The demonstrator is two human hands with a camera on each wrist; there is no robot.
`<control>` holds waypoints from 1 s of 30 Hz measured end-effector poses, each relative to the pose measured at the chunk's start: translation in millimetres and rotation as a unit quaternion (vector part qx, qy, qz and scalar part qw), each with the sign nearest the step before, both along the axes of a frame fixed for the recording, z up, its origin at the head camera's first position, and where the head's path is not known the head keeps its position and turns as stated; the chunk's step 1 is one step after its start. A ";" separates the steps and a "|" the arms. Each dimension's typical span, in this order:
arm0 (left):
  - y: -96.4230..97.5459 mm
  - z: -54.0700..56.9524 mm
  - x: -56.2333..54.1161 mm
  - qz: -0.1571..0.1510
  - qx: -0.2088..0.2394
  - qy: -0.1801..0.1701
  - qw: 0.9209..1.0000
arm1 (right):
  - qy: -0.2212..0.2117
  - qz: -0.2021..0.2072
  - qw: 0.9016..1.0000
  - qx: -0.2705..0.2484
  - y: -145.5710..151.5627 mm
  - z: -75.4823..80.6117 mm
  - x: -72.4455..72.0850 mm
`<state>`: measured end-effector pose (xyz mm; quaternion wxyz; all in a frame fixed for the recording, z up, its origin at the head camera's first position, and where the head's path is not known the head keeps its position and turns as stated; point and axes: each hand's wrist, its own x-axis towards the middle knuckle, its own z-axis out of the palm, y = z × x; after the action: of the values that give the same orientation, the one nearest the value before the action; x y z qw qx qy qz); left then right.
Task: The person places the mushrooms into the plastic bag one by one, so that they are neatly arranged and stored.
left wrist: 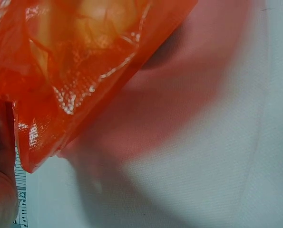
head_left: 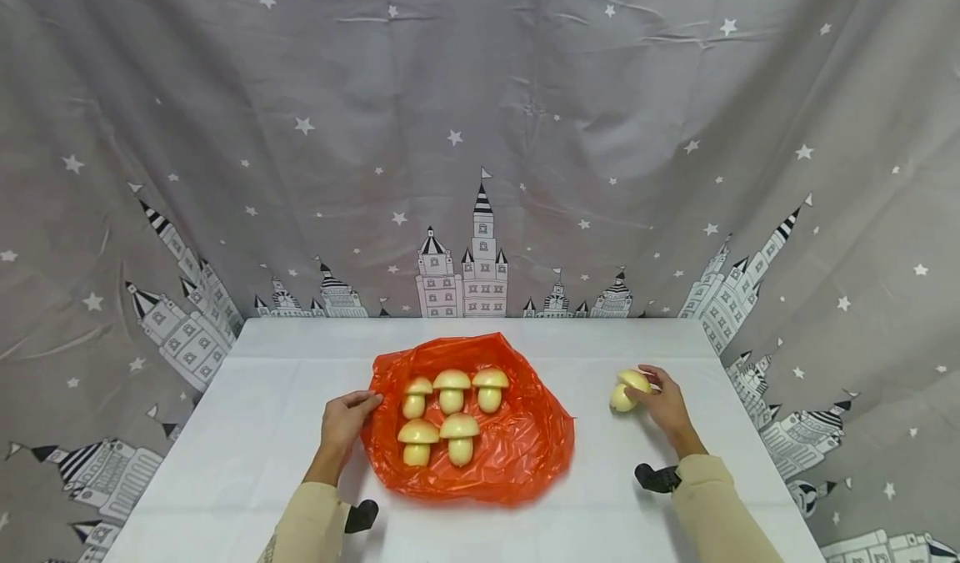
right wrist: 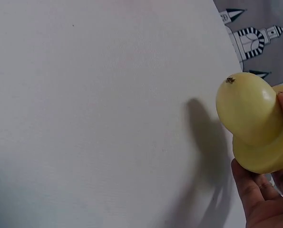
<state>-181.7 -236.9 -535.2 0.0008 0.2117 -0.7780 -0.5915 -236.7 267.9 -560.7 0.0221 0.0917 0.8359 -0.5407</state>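
Observation:
A red-orange plastic bag [head_left: 525,459] lies spread near the middle of the white table, with several pale yellow toy mushrooms [head_left: 459,439] in it, in two rows. My left hand [head_left: 347,421] pinches the bag's left edge; the left wrist view shows the raised plastic [left wrist: 79,80] beside my fingers. Over at the right, my right hand [head_left: 667,404] grips another yellow mushroom [head_left: 622,399] by its cap. In the right wrist view that mushroom [right wrist: 248,109] has its stem turned away from the palm, a small dark mark on the stem's end, and a shadow on the table beside it.
The white table [head_left: 292,363] reaches back to a grey curtain [head_left: 480,71] printed with stars and castles, which also hangs along both sides. A dark wrist camera mount [head_left: 362,516] sticks out from the left sleeve, another [head_left: 657,479] from the right.

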 end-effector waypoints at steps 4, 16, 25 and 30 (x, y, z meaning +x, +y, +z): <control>-0.1 0.1 0.8 0.000 -0.001 -0.001 1.000 | 0.003 0.009 1.000 -0.012 -6.3 -1.3 3.7; -0.3 2.4 2.9 -0.001 0.001 -0.004 1.000 | 0.018 0.040 0.999 0.002 -23.5 8.0 9.8; 0.8 3.3 2.8 0.008 0.014 -0.004 1.000 | 0.035 0.062 0.997 0.010 -39.2 18.8 12.5; 0.7 2.2 2.7 0.003 0.010 0.000 1.000 | 0.042 0.071 0.997 0.005 -45.5 20.0 13.8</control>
<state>-179.0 -236.2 -533.0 0.0008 0.2143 -0.7713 -0.5993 -222.9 222.4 -540.7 0.0248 0.0099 0.8430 -0.5373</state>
